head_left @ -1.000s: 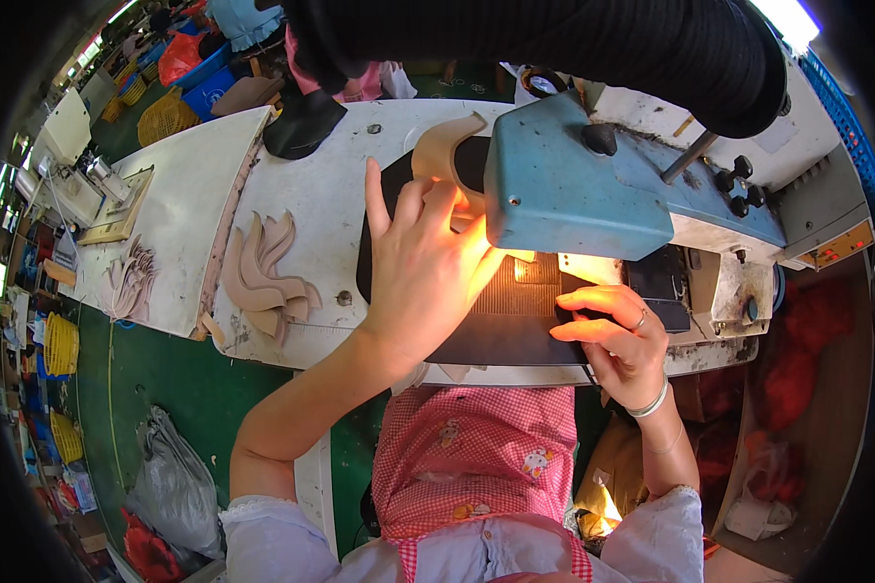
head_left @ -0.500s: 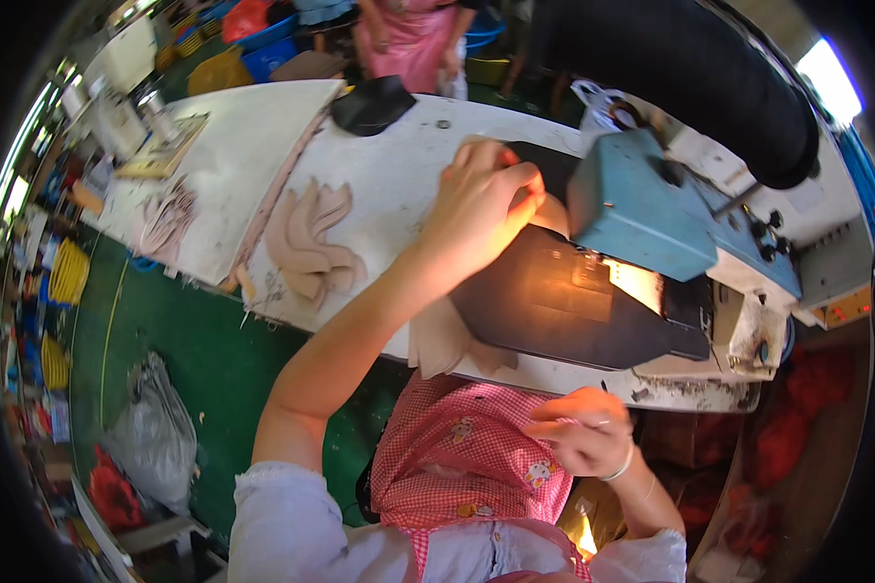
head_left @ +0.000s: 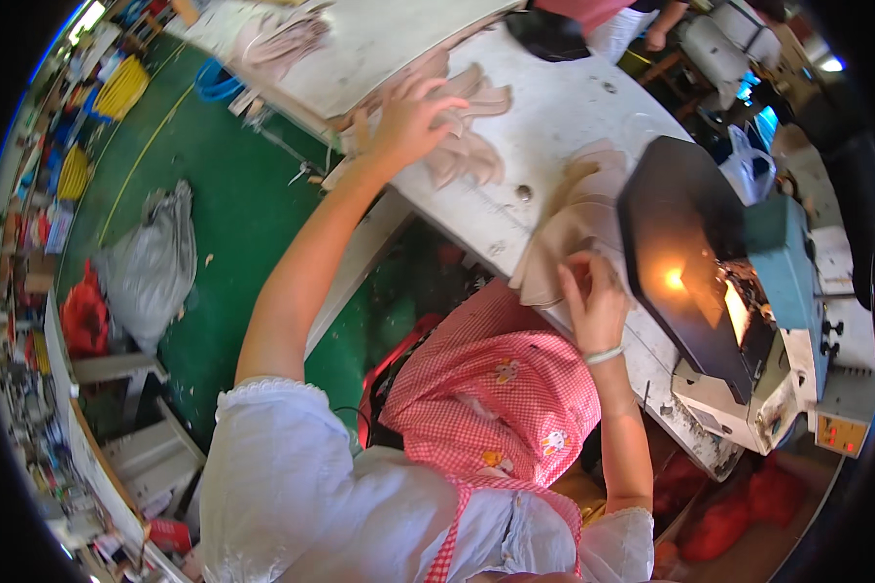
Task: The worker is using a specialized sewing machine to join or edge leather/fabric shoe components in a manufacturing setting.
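My left hand (head_left: pixel 413 124) reaches over a pile of curved beige fabric-like pieces (head_left: pixel 472 160) on the white table, fingers stretched out and apart. My right hand (head_left: pixel 601 306) is at the table's near edge, its thumb and fingertips closed at the edge of a fanned stack of beige pieces (head_left: pixel 578 209). That stack lies beside the black plate (head_left: pixel 661 233) of a blue and white machine (head_left: pixel 787 262). A lamp's glow falls on the plate.
Another beige bundle (head_left: pixel 282 41) lies on the far left of the table (head_left: pixel 554 107). A black piece (head_left: pixel 546 35) sits at the far edge, near another person's hand (head_left: pixel 656 39). Grey (head_left: pixel 156 267) and red bags (head_left: pixel 85 309) stand on the green floor. A control box (head_left: pixel 839 432) is at right.
My left hand has moved from the machine to the pile on the left. My right hand has come up from near the apron to the beige stack. The view has turned leftward.
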Demonstrator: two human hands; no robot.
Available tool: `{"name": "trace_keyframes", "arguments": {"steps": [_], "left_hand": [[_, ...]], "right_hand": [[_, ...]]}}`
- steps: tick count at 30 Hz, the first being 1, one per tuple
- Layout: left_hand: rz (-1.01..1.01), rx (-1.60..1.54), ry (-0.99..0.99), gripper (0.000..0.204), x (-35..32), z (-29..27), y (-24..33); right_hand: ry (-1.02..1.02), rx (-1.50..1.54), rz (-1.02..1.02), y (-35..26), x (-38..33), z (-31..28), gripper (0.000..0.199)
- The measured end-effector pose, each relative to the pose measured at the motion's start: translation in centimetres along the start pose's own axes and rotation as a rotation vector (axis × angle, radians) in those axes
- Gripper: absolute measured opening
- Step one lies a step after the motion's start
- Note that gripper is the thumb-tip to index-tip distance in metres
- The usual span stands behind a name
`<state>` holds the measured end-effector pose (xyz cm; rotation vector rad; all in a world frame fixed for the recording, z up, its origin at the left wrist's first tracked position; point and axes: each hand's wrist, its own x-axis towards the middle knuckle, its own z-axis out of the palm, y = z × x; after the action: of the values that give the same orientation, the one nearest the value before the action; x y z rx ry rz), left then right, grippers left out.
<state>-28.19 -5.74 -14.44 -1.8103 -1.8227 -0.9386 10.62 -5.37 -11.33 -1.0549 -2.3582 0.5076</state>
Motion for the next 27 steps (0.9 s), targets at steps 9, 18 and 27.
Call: {"name": "trace_keyframes", "arguments": {"steps": [9,18,27], "left_hand": [[-0.391,-0.798,-0.298,0.021,-3.2,-5.2,8.5],[-0.668,-1.314,-0.632,0.043,-4.2,-3.1,19.3],[-0.033,-1.545,-0.604,0.025,1.6,-13.5,22.3]], "right_hand": [[-0.087,-0.258,0.118,1.6,2.1,1.4,0.027],[-0.296,0.548,0.191,-2.4,-3.0,-3.9,0.027],[-0.048,0.33,-0.23,-5.5,-8.0,-13.2,0.006]]}}
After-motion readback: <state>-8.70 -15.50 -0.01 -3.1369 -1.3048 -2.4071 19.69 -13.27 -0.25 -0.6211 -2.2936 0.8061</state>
